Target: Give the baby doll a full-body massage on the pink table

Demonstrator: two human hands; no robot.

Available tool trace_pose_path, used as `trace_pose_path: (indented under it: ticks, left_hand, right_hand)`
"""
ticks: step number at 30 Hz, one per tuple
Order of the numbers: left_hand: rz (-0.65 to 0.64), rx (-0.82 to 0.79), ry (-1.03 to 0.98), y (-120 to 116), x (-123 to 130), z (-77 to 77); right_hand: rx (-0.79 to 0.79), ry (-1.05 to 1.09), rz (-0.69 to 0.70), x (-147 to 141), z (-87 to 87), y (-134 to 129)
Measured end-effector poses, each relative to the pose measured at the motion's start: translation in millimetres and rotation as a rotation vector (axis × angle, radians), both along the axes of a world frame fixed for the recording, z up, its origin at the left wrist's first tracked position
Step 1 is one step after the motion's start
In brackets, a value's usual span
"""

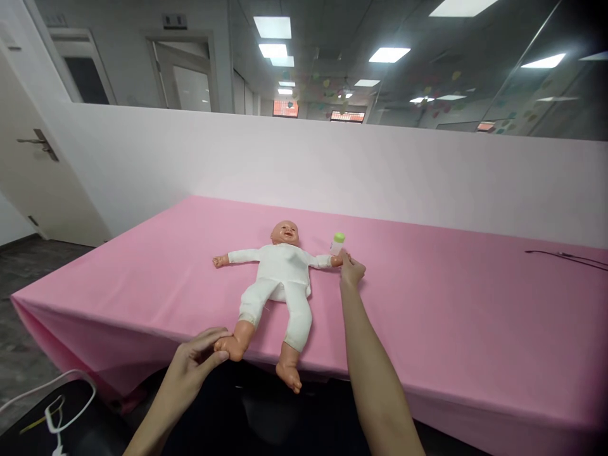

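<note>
Head cam: doll (284,263) lies face-up on the pink-covered table (451,304), head toward the wall (380,171), feet at the near edge. L hand (192,362) has thumb + fingers round the doll's foot (231,346) on pic's left side; R hand (352,269) looks closed on the doll's hand (336,260) at pic's right, tho fingertips are too small to be 100% sure. Other foot (289,370) pokes out past the table edge, nothing holding it. To hold well, imo: keep both grips light, pads flat vs. the limb, no twisting, esp. where plastic meets cloth, b/c that's prob. the weak spot. Any shift should be done w/ both hands in step so the torso stays flat, and away from the edge rather than over it. Mind the R knuckles: a small green-capped bottle (337,244) stands just beside them, prob. easy to tip. Re: writing, bottle has a hint of a label but it's illegible at this res. Sign (174,21) above the inner doorway, ditto, can't be read. No lettering seen on the doll's white outfit (284,269), & no brand legible anywhere.
</note>
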State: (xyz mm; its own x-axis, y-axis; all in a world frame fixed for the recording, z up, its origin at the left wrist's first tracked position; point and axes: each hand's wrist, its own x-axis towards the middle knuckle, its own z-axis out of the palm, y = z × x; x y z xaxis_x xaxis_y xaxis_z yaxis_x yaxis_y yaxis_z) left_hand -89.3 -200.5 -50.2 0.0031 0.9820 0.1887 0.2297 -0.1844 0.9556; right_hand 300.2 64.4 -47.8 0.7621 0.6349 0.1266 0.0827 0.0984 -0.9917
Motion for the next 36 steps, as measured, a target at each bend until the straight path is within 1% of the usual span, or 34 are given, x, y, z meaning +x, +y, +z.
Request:
trace_pose_path:
  ticks: [2, 3, 4, 6, 7, 9, 11, 13, 15, 16, 17, 18, 20, 22, 23, 25, 27, 28, 29, 30, 32, 34, 36]
  left_hand:
    - [-0.002, -0.025, -0.018, -3.7, -1.7, -7.9]
    - [0.005, -0.036, -0.039, -0.8, -0.3, -8.4]
    - [0.012, -0.044, -0.066, 5.0, 2.3, -6.5]
    - [0.033, -0.034, -0.123, 24.4, 11.6, 4.1]
    - [0.045, -0.012, -0.152, 37.3, 18.0, 11.7]
    - [0.053, 0.051, -0.212, 67.2, 33.6, 27.0]
    - [0.012, 0.102, -0.272, 98.4, 50.9, 37.6]
    - [-0.038, 0.124, -0.322, 125.1, 66.9, 41.0]
    - [-0.078, 0.142, -0.344, 141.4, 78.2, 39.3]
    - [-0.087, 0.15, -0.346, 144.5, 81.0, 37.8]
    - [-0.089, 0.154, -0.344, 143.8, 81.6, 36.4]
    - [-0.085, 0.152, -0.34, 139.6, 79.7, 35.2]
    - [-0.052, 0.134, -0.32, 122.0, 69.4, 32.3]
    - [0.003, 0.099, -0.283, 95.8, 52.1, 26.0]
    - [0.039, 0.076, -0.26, 81.3, 42.1, 20.9]
    - [0.094, 0.02, -0.215, 52.7, 22.3, 6.9]
    - [0.103, -0.033, -0.179, 28.8, 6.5, -8.6]
    - [0.098, -0.054, -0.164, 20.0, 1.1, -15.1]
    - [0.09, -0.07, -0.155, 13.8, -2.5, -19.6]
    - [0.088, -0.077, -0.152, 10.5, -4.2, -21.7]
    - [0.105, -0.066, -0.169, 13.4, -1.9, -17.8]
    - [0.115, -0.028, -0.195, 28.5, 7.3, -4.5]
    - [0.093, 0.032, -0.224, 53.4, 22.3, 12.9]
  right_hand:
    - [0.045, 0.136, 0.019, 1.1, 4.2, 1.2]
    - [0.095, 0.206, 0.055, -1.0, 9.2, 1.4]
    - [0.148, 0.265, 0.11, -4.5, 15.5, 1.1]
    - [0.233, 0.31, 0.271, -14.4, 28.8, -1.6]
    - [0.257, 0.289, 0.369, -20.5, 34.4, -4.2]
    - [0.257, 0.179, 0.569, -34.1, 41.6, -11.7]
    - [0.196, 0.031, 0.759, -48.4, 43.4, -20.4]
    - [0.113, -0.095, 0.908, -61.3, 42.0, -27.4]
    - [0.078, -0.175, 0.987, -70.0, 40.4, -30.3]
    - [0.087, -0.193, 0.983, -71.9, 40.1, -29.7]
    - [0.11, -0.195, 0.946, -71.9, 39.9, -27.8]
    - [0.141, -0.176, 0.881, -69.8, 39.7, -24.8]
    - [0.215, -0.085, 0.679, -59.7, 37.5, -16.5]
    - [0.25, -0.004, 0.466, -43.2, 30.9, -7.6]
    - [0.241, 0.015, 0.369, -33.8, 25.8, -3.8]
    - [0.165, 0.026, 0.199, -15.3, 13.9, 1.6]
    - [0.063, 0.059, 0.069, -1.1, 4.0, 4.5]
    - [0.032, 0.091, 0.027, 3.3, 1.6, 5.2]
    - [0.031, 0.13, 0.009, 5.5, 1.5, 5.7]
    - [0.061, 0.174, 0.02, 5.6, 3.8, 5.8]
    - [0.179, 0.253, 0.118, -0.3, 14.3, 4.6]
    - [0.286, 0.277, 0.286, -12.5, 28.2, 0.7]
    - [0.309, 0.199, 0.457, -28.4, 39.7, -6.5]
